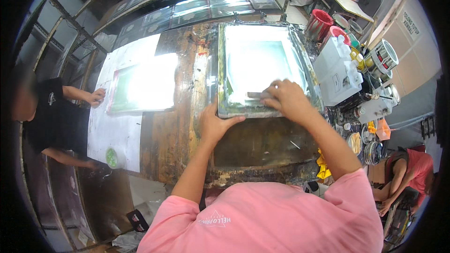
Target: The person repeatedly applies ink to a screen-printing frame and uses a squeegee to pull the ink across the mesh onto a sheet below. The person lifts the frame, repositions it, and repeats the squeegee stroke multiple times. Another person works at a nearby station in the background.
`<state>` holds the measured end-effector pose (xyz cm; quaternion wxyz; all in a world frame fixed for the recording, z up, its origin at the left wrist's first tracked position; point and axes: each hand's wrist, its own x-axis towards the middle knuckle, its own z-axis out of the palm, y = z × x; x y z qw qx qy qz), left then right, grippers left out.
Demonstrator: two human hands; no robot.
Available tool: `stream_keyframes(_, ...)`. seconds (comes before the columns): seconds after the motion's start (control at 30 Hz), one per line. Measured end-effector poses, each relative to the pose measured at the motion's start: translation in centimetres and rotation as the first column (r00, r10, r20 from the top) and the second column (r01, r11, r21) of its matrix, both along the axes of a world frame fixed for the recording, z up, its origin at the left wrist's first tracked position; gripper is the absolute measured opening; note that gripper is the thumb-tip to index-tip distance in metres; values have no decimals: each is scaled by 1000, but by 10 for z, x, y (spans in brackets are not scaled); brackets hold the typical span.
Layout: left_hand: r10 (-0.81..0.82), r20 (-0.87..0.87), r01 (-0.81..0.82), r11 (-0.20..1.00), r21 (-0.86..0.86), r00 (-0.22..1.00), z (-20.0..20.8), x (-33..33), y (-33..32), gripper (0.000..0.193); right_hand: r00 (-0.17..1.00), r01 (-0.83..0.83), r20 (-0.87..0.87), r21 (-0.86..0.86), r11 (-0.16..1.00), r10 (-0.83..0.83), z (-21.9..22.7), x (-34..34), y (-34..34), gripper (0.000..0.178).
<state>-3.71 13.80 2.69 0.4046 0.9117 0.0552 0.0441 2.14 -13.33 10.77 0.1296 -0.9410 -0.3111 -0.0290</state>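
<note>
1. Pale green-white mesh [260,61], washed out by glare, in a screen-printing frame [222,61]; frame lies on the bench [171,145], in front of the person.
2. Left hand [216,124]: braced at the near left corner, thumb along the near rim; whether it clamps or merely presses, cannot tell.
3. Right hand [284,99]: fingers curled, gripping a small squeegee-like bar [253,95] over the mesh near the frame's near edge. Exact tool type unclear; bar partly hidden by fingers.
4. Frame handling (judged): stiff, moderate weight, awkward because broad. Best taken by opposite side rails, both hands, fingers under the edges.
5. Mesh handling (judged): taut, thin, easily dented or torn; avoid lifting by it or poking it. Surface likely slippery if wet; glare hides whether it is.
6. Bar handling (judged): light, fairly rigid; hold along the back, keep pressure even, no corner digging in.
7. Around: second framed screen [145,84] on white sheeting [115,143], left, with a co-worker's hand [97,97] near it; white jerrycan [341,82] and paint cans [382,56] to the right.
</note>
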Motion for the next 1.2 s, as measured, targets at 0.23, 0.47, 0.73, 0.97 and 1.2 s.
stream_keyframes(0.23,-24,150,-32,932,360,988,-31,-5,3,109,997,69,-19,-23,997,-70,-51,-29,7,40)
stream_keyframes(0.47,-74,201,-1,938,348,977,-37,-3,8,121,980,24,195,74,997,-38,-84,87,10,42)
stream_keyframes(0.73,-89,252,20,964,264,964,-37,-3,9,128,995,-47,-97,-79,996,39,-31,268,9,55)
stream_keyframes(0.97,-104,258,48,975,216,961,-41,-7,10,123,982,14,186,-23,1000,-9,-77,258,18,41)
stream_keyframes(1.2,-60,299,7,985,174,952,-53,-8,7,118,990,32,136,-61,998,-23,-58,84,3,41)
